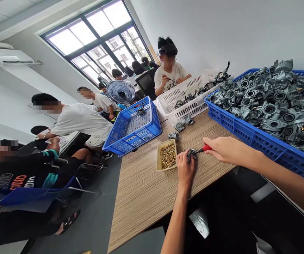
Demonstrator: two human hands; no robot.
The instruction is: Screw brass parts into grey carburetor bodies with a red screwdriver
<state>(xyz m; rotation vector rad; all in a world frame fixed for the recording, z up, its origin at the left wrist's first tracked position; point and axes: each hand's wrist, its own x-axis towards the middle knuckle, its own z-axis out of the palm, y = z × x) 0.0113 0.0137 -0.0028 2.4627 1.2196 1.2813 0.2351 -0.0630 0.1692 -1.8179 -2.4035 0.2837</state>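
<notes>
My left hand [185, 165] is closed around a small grey metal carburetor body [191, 155] on the wooden table [141, 197]. In my right hand [219, 148] is a screwdriver with a red handle [207, 147], its dark shaft pointing left with the tip at the carburetor body. Whether the tip sits in a screw or jet is too small to tell. Just left of my left hand stands a cream tray [158, 158] full of small brass pieces [168, 157]. Several loose carburetor bodies [173, 135] lie beyond the tray.
A blue crate [236, 121] heaped with carburetor bodies is at the right. Behind it stands a white crate [173, 114] with several assembled carburetors. A blue crate [130, 141] sits at the table's left edge. Across the table, a person [171, 76] handles a tool; others are at left.
</notes>
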